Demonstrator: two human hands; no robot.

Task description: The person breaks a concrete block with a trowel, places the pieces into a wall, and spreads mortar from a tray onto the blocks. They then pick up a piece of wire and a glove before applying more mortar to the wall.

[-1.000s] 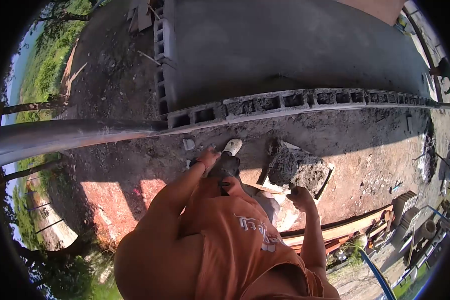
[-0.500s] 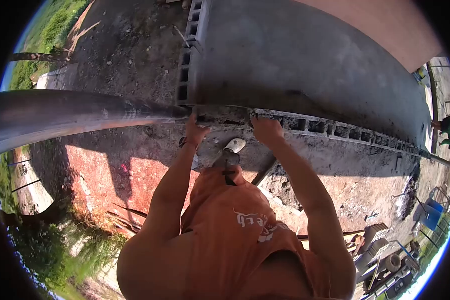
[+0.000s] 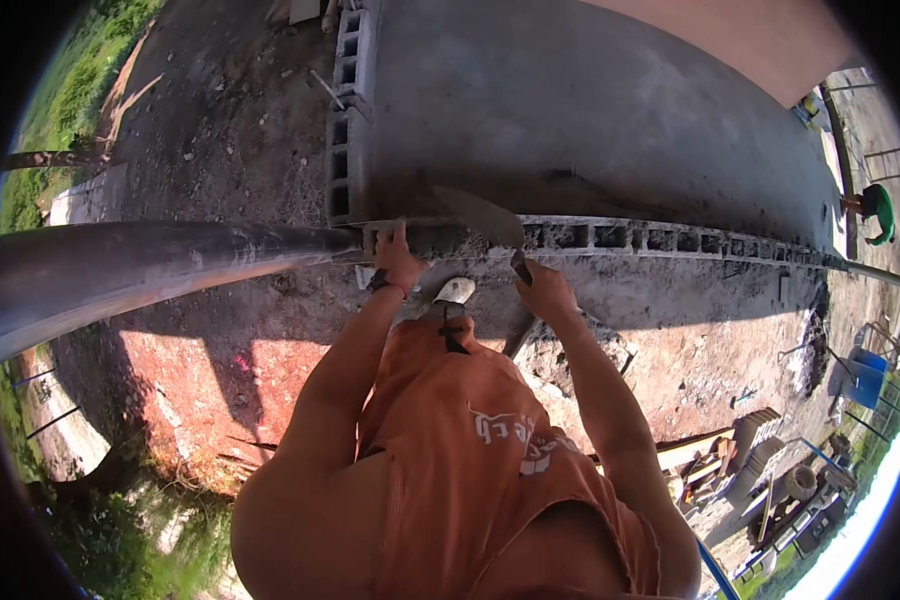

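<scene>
Mortar (image 3: 442,240) covers only the corner of the grey hollow-block wall (image 3: 610,237), our right hand (image 3: 542,292) gripping a pointed steel trowel (image 3: 480,213), our left hand (image 3: 395,258) flat alongside.

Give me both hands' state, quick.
Left hand: open, resting on top of the block wall, nothing held.
Right hand: closed on the trowel handle.

Left hand (image 3: 398,255) flat, right hand (image 3: 542,290) clenched.
</scene>
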